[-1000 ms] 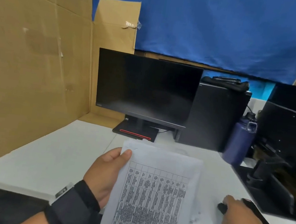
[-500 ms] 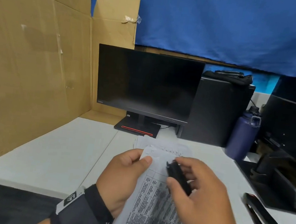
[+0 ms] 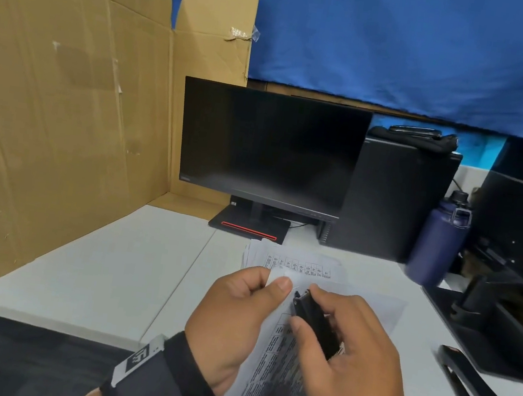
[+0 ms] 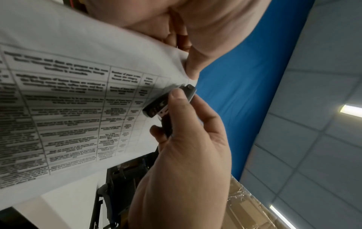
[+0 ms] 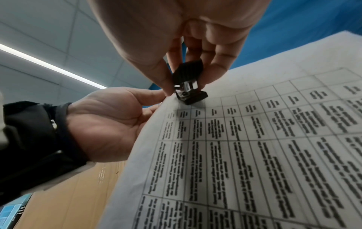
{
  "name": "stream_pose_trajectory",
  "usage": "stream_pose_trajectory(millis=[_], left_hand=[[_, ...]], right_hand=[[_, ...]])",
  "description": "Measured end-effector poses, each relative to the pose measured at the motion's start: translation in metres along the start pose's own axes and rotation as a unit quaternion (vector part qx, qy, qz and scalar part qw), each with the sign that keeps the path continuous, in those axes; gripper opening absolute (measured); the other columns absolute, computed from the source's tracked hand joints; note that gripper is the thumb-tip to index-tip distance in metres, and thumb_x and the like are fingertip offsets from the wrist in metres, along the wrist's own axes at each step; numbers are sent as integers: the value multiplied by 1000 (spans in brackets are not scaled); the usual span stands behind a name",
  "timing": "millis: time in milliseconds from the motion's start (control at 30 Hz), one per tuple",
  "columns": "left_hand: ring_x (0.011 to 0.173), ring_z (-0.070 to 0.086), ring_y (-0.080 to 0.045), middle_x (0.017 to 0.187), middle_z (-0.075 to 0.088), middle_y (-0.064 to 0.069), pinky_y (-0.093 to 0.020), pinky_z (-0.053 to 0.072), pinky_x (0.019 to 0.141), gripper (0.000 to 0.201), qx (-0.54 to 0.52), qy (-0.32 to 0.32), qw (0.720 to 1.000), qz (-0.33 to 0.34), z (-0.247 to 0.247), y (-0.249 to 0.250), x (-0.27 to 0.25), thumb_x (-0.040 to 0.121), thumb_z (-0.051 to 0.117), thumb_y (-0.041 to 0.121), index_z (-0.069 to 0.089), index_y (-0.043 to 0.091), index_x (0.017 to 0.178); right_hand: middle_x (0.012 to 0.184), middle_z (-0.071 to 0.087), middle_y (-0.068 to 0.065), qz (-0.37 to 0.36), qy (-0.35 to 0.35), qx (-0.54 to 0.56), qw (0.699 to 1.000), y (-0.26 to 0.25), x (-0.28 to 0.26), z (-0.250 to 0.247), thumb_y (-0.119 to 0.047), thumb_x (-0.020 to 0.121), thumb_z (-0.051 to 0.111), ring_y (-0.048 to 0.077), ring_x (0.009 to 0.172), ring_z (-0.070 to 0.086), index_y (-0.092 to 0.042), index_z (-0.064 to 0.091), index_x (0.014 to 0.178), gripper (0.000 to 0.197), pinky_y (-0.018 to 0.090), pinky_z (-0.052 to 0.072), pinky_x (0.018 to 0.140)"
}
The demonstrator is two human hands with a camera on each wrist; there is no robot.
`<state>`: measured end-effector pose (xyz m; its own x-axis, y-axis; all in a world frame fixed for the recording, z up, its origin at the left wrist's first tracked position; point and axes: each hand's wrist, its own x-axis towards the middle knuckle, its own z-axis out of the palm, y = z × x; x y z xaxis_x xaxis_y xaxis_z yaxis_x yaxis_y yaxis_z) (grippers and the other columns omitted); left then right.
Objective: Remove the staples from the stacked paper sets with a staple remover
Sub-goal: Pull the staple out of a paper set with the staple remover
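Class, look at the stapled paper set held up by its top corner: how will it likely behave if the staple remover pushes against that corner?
The paper set curves where the left hand pinches it, so it is probably floppy and would likely bend away. The staple remover, gripped by the right hand, sits beside that pinch, which probably braces the corner.

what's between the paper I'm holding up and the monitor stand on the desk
A loose pile of printed sheets lies flat on the white desk, between the held paper set and the monitor stand. The head view shows it.
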<state>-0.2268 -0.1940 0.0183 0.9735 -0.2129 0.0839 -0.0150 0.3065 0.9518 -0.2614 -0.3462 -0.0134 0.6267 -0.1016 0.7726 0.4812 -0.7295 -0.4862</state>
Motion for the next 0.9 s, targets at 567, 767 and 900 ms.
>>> stream_pose_trajectory(millis=[567,767,900], left_hand=[[78,61,-33,86,68,-26,-47,50,81,27,-11,8,1000,-13,1,-8,-3,95,69,25,72,-1,86],[78,54,-30,79,63,-20,-46,46,78,28,11,22,999,30,3,-14,-3,82,79,38,74,11,76],[82,55,-32,86,66,-33,-55,52,83,38,-2,32,999,29,7,-18,-5,76,78,47,77,10,83]], right_hand=[[95,62,-13,-16,11,-28,999,-3,-4,2,-27,77,76,1,85,57,-25,70,112,35,2,40,79],[90,63,-8,-40,4,-87,995,-4,-2,-1,-23,76,75,15,83,64,-22,74,110,34,23,46,71],[86,64,-7,-63,22,-107,992,-5,-4,0,-20,75,78,14,78,61,-21,75,108,33,22,45,64]])
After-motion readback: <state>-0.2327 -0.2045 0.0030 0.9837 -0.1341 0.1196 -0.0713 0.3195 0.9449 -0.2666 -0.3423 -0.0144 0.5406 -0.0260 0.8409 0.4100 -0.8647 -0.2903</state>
